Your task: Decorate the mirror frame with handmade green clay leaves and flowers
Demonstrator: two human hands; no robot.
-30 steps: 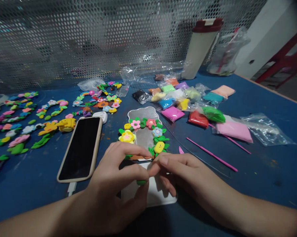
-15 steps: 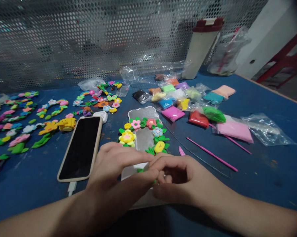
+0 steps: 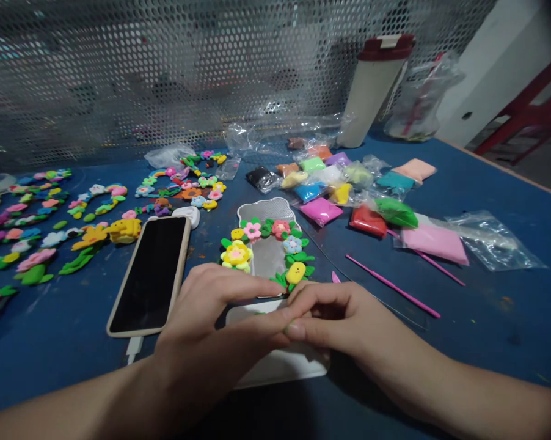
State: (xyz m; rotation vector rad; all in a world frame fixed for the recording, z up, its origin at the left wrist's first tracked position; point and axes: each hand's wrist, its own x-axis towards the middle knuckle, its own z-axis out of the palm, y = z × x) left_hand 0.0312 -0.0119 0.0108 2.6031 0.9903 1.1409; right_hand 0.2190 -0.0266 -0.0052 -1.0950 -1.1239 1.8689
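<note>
My left hand [image 3: 220, 318] reaches over a white flat board [image 3: 284, 366], its thumb and index finger meeting the fingertips of my right hand [image 3: 335, 315]. My right hand is closed in a pinch against the left thumb. Whatever sits between the fingertips is hidden. A bit of green shows on the board beneath the left fingers. Just beyond the hands lies a clear wavy-edged panel [image 3: 267, 260] ringed with clay flowers and leaves, among them a yellow flower [image 3: 236, 255] and a yellow oval piece with a face [image 3: 296, 273].
A phone [image 3: 151, 275] with a cable lies left of the hands. Clay ornaments [image 3: 96, 235] spread over the far left. Clay packets [image 3: 321, 211], pink tools [image 3: 394, 287] and a thin wire lie to the right. A tumbler [image 3: 376, 88] stands at the back.
My right hand has risen slightly, and its thumb has moved up to the left thumb. More of the white board now shows below the hands.
</note>
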